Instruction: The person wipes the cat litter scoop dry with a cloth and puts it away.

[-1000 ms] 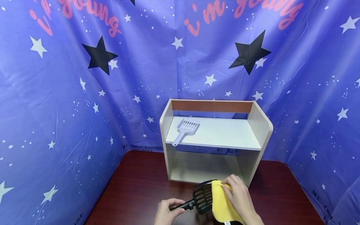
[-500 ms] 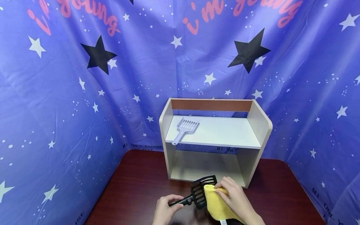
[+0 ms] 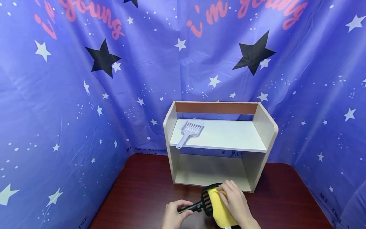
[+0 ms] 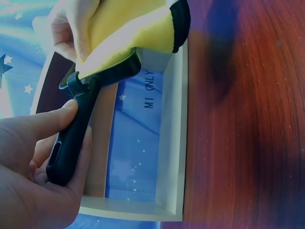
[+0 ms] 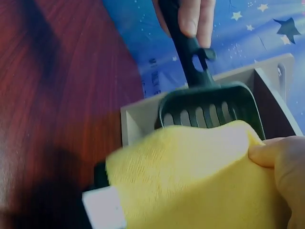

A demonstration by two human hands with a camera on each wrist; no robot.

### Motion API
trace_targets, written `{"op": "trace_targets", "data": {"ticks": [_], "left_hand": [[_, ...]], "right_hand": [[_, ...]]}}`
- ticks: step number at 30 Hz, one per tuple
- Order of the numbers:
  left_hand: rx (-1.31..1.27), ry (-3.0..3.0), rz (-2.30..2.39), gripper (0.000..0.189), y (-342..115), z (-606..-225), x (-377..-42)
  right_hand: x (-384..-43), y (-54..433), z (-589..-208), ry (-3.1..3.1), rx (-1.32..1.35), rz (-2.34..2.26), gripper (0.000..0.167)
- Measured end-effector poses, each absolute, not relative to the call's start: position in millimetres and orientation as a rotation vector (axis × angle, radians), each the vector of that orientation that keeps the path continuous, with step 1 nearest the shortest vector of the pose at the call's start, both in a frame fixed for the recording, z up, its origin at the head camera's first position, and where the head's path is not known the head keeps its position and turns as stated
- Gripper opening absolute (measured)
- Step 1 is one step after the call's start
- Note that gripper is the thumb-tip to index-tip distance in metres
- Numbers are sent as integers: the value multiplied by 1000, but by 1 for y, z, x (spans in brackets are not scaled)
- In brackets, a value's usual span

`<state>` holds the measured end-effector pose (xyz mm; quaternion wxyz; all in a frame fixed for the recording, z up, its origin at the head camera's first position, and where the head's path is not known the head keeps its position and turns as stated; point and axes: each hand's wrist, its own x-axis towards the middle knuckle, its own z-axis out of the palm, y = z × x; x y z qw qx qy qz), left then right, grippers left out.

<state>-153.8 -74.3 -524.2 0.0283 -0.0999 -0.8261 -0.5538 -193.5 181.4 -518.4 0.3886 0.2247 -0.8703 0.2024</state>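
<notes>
My left hand (image 3: 176,213) grips the handle of a black slotted litter scoop (image 5: 209,102), thumb along the top, as the left wrist view shows. My right hand (image 3: 235,202) pinches a yellow cloth (image 3: 219,208) by its upper edge, laid against the scoop's head. In the right wrist view the cloth (image 5: 190,171) covers the front part of the slots, while those nearest the handle show. A white tag (image 5: 104,207) hangs from the cloth's edge. The scoop is held above the table, in front of a small shelf.
The two-tier wooden shelf (image 3: 217,135) stands on the dark red table (image 3: 143,190). On its upper board lies a light grey slotted scoop (image 3: 191,131), handle to the front. A blue star-patterned curtain (image 3: 143,79) hangs behind and at both sides.
The cloth has slid over the scoop's head, first toward the handle and off the far end, then covering more of it again. Both hands have shifted slightly; the grips stay the same.
</notes>
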Motion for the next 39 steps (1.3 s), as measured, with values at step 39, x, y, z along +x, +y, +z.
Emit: {"op": "trace_targets", "data": {"ticks": [39], "left_hand": [[-468, -2581, -1597, 20, -89, -535, -156]], "right_hand": [[-199, 219, -483, -2079, 424, 674, 34]]}}
